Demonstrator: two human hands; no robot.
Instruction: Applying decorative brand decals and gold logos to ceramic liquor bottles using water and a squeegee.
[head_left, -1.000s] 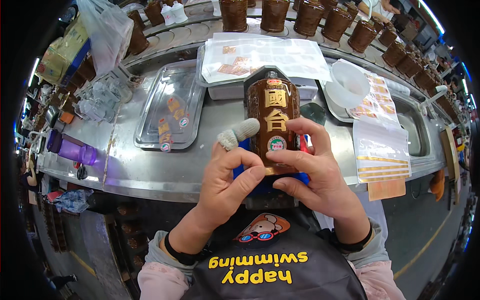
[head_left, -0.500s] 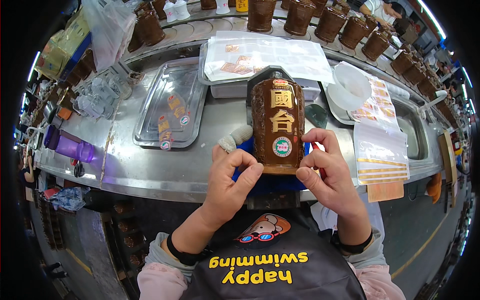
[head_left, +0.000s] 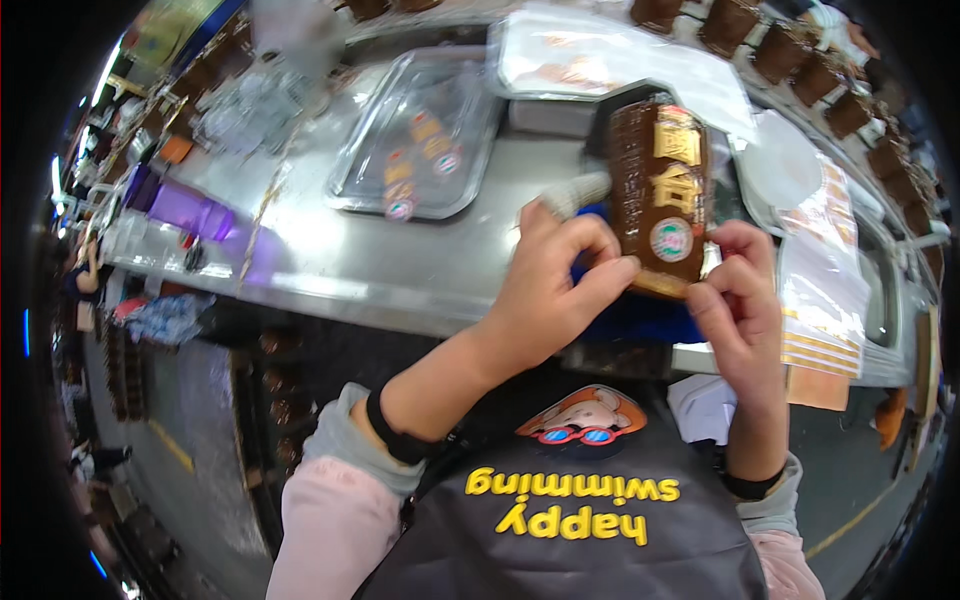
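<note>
A brown glazed bottle [head_left: 630, 190] with gold characters and a round green-and-white sticker [head_left: 671, 240] leans back on a dark holder with blue material [head_left: 650, 318] under it. My left hand [head_left: 565, 280] is at its lower left corner, thumb and a finger pinched together. A whitish knitted cover [head_left: 580, 193] wraps one of that hand's fingers. At the lower right corner my right hand [head_left: 745, 300] has its thumb and fingers curled close to the bottle's edge. Whatever the fingertips pinch is too small and blurred to make out.
Left of the bottle sits a metal tray [head_left: 345, 185] with clear gold-printed label pieces [head_left: 430, 135]. Sticker sheets [head_left: 825, 290] lie to the right beside a sink [head_left: 885, 290]. A purple cup [head_left: 190, 208] and clear glass-like pieces [head_left: 255, 110] stand left. More brown bottles [head_left: 790, 52] line the back.
The whole view has swung, so bench and bottle appear farther right and higher, with blur. Both hands stay at the bottle's lower corners. A red thing by the right hand no longer shows.
</note>
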